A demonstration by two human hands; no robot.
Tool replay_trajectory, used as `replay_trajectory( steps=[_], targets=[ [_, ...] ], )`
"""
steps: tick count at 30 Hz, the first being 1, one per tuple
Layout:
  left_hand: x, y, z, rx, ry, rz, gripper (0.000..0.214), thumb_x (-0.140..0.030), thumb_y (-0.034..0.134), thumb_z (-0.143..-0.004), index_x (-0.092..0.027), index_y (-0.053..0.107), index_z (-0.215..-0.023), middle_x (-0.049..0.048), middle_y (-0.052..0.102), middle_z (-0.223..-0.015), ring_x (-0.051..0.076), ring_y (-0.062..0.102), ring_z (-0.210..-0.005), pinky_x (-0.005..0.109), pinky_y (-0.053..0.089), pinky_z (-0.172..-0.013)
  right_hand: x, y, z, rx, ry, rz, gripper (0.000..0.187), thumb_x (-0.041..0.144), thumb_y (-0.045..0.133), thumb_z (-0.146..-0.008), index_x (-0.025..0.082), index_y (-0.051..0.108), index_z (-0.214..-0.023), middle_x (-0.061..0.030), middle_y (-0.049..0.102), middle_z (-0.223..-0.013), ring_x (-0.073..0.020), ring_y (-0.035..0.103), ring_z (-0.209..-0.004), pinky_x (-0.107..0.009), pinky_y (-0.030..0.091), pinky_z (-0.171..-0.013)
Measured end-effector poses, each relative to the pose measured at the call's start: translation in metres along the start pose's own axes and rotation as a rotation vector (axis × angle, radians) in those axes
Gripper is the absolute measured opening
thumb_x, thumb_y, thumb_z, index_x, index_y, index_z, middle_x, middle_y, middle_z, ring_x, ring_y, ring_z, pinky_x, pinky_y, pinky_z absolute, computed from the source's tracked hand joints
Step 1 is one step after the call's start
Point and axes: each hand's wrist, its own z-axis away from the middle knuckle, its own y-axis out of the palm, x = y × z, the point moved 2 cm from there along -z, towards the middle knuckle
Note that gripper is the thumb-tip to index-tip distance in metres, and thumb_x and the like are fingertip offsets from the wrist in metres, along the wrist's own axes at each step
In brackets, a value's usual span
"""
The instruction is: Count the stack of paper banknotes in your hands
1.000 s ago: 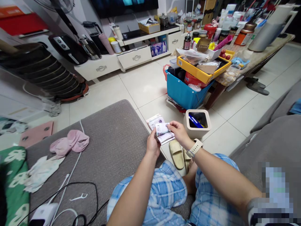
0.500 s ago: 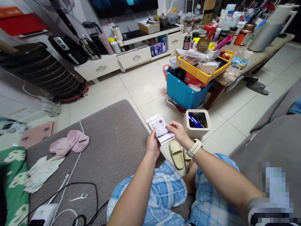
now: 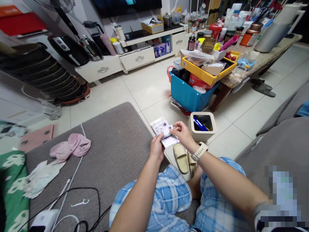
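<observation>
- Currently mid-leafing, by the look of it: a stack of purple-printed banknotes being gone through note by note, probably a count. How many are done, can't tell.
- Stack position: out in front of the knees, between the two hands, just past the near corner of the grey upholstered seat. Fanned, with a gap between upper and lower notes; upper ones bent up.
- Left hand: nearly closed, carrying the stack at its lower left edge. Thumb lies flat on the top face; fingers go underneath, mostly hidden. Reads as the holding hand.
- Right hand: thumb and forefinger drawn together at the right edge of an upper note, pinch almost fully closed. Other fingers curled. Whether it has one note or several, can't tell.
- Next move, my read: needs a light pinch to part a single note, with the left thumb easing just enough to let it pass. Risk: two notes sticking together, or the fan slipping.
- Nearby: beige waste bin just beyond the right hand, slippers on the floor below. Watch on the right wrist, clear of the notes.
</observation>
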Motion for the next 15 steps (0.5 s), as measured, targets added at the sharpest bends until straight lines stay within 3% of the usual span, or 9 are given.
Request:
replay_trajectory(
  steps=[9, 15],
  targets=[
    [0.0011, -0.0017, 0.0014, -0.02, -0.017, -0.024, 0.022, -0.014, 0.072, -0.068, -0.01, 0.069, -0.089, 0.0095, 0.074, -0.085, 0.023, 0.071, -0.08, 0.035, 0.056, -0.083, -0.0043, 0.0022, -0.0014, 0.013, 0.046, 0.028, 0.033, 0.048, 0.071, -0.067, 0.02, 0.052, -0.07, 0.0033, 0.053, -0.064, -0.0131, 0.049, -0.061, -0.026, 0.039, -0.057],
    [-0.0009, 0.0025, 0.0036, -0.013, -0.056, 0.013, 0.025, -0.025, 0.065, -0.08, -0.01, 0.07, -0.099, 0.0122, 0.074, -0.091, 0.025, 0.071, -0.088, 0.037, 0.056, -0.085, -0.0013, 0.0027, -0.0006, 0.034, 0.015, 0.015, 0.034, 0.049, 0.07, -0.068, 0.02, 0.051, -0.068, 0.0033, 0.052, -0.062, -0.0127, 0.046, -0.061, -0.026, 0.038, -0.056]
  ],
)
